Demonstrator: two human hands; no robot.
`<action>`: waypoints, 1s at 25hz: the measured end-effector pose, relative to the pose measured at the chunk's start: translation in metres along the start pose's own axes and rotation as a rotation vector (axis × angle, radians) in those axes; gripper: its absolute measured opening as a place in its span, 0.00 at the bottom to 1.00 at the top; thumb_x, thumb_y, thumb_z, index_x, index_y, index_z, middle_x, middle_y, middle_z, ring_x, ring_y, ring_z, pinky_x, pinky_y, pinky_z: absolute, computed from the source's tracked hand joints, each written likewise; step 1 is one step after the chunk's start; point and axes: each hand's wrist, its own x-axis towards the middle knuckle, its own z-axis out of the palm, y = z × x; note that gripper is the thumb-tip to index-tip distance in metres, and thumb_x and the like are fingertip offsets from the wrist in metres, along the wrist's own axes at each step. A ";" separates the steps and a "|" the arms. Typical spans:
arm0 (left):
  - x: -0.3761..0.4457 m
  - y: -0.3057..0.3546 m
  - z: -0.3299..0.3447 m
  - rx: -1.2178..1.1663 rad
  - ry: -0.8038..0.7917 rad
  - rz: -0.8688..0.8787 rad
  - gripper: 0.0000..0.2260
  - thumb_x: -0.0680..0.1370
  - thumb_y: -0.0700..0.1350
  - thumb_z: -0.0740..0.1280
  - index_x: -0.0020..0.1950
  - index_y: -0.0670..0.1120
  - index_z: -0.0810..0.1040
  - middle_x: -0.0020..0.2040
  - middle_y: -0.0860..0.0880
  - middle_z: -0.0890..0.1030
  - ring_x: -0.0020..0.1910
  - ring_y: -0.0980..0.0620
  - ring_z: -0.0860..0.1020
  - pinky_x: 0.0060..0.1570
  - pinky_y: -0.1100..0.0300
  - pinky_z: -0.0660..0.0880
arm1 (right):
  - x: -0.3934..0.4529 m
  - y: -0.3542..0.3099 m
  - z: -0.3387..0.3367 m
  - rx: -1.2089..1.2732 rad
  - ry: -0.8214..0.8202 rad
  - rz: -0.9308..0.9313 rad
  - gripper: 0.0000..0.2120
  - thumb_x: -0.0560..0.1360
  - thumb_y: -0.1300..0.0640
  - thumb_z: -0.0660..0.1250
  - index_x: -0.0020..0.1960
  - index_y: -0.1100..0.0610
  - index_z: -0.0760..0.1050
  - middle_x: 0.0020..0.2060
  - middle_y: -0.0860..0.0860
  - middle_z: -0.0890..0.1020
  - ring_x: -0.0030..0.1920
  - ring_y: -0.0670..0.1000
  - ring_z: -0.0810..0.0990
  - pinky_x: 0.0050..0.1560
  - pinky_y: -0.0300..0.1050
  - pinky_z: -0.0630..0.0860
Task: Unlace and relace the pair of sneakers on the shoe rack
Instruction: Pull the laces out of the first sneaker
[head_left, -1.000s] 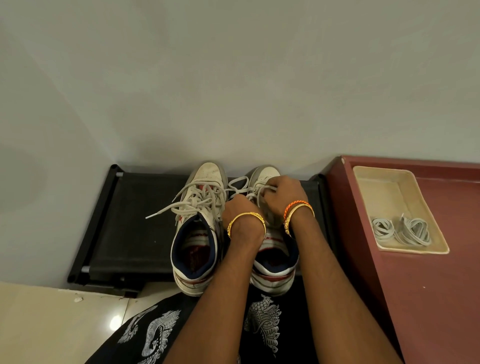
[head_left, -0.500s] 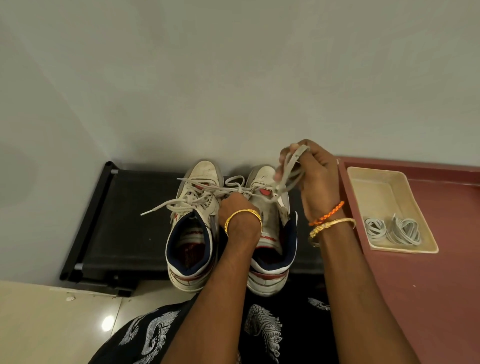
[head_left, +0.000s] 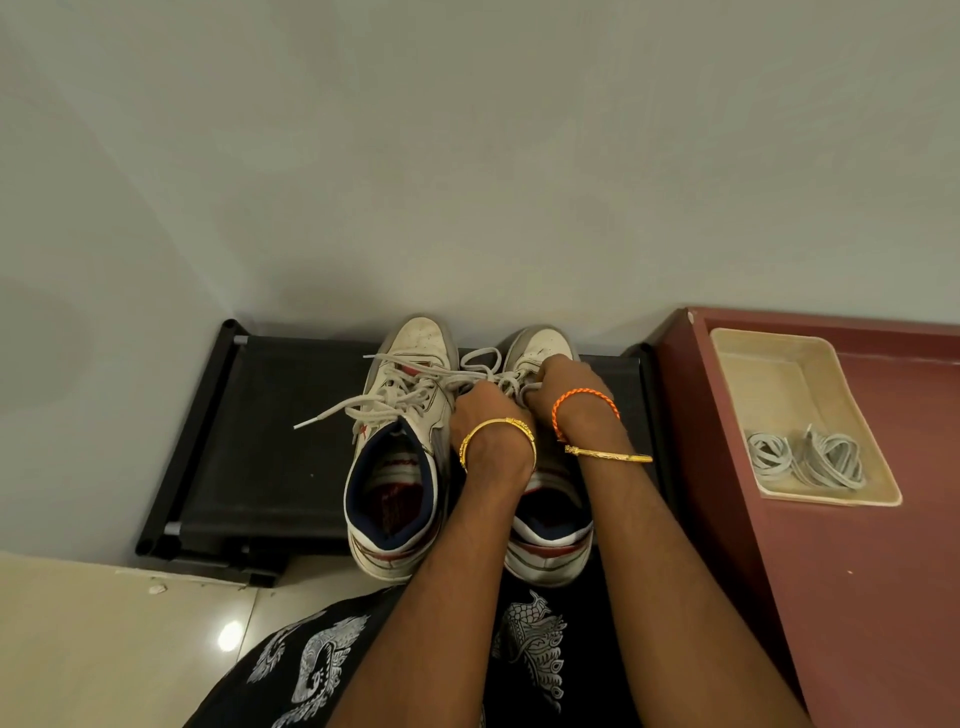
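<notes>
Two white high-top sneakers stand side by side on a black shoe rack (head_left: 260, 447), toes toward the wall. The left sneaker (head_left: 400, 467) has loose grey laces trailing to the left. My left hand (head_left: 480, 410) and my right hand (head_left: 566, 387) are both down on the lacing of the right sneaker (head_left: 545, 540). The right hand's fingers curl around the right sneaker's lace (head_left: 511, 382). The left hand's fingers are curled at the same lacing, and their tips are hidden behind the hand.
A dark red surface (head_left: 857, 597) lies to the right, carrying a cream tray (head_left: 769, 374) with two coiled grey laces (head_left: 808, 462). A pale wall rises just behind the rack. Glossy tiled floor (head_left: 104, 649) is at lower left.
My right hand, which had pulled a length of lace up and to the right, has come back down onto the right sneaker's lacing. The left hand stayed there.
</notes>
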 end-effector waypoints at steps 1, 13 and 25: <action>-0.001 -0.001 -0.001 -0.001 0.002 0.001 0.12 0.78 0.44 0.64 0.58 0.39 0.77 0.58 0.40 0.79 0.57 0.41 0.77 0.52 0.53 0.74 | 0.000 -0.002 0.001 -0.002 -0.020 -0.002 0.15 0.78 0.54 0.63 0.61 0.59 0.75 0.57 0.59 0.79 0.57 0.58 0.77 0.55 0.47 0.74; 0.003 -0.006 -0.004 -0.002 0.021 -0.049 0.11 0.77 0.42 0.66 0.57 0.39 0.78 0.56 0.41 0.80 0.54 0.42 0.79 0.48 0.53 0.76 | -0.041 0.012 -0.057 0.505 -0.271 -0.196 0.06 0.74 0.67 0.63 0.39 0.68 0.76 0.40 0.58 0.72 0.42 0.54 0.69 0.41 0.44 0.66; -0.001 -0.004 0.001 -0.022 0.001 0.013 0.12 0.75 0.42 0.67 0.57 0.39 0.78 0.56 0.40 0.79 0.55 0.40 0.78 0.49 0.53 0.76 | -0.016 0.014 -0.029 0.619 0.240 -0.119 0.07 0.70 0.61 0.68 0.39 0.62 0.71 0.30 0.52 0.72 0.34 0.51 0.71 0.35 0.41 0.68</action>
